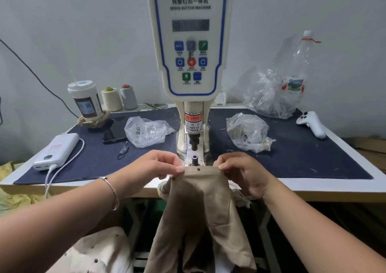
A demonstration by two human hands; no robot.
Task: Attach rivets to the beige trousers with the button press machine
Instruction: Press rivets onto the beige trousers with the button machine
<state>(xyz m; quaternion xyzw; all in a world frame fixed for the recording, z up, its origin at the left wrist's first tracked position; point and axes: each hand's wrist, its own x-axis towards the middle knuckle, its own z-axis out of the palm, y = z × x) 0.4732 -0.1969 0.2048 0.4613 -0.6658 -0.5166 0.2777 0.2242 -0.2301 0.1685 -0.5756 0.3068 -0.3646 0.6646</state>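
Both hands, left hand (160,164) and right hand (240,168), pinch the trousers (200,199) waistband taut (one rivet (198,169) showing) just before the machine (191,43) post, ready for aligning.

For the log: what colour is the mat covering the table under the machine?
Dark navy blue mat, plain, seen best in the head view.

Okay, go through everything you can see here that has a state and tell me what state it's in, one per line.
Left hand: pinching the trousers' top edge.
Right hand: pinching the same edge.
Trousers: held up in front of the press, not yet under it.
Press: head raised, display dark.
Power bank: cable plugged in.
Phone: screen dark.
Cup: lidded, upright.
Bottle: upright.
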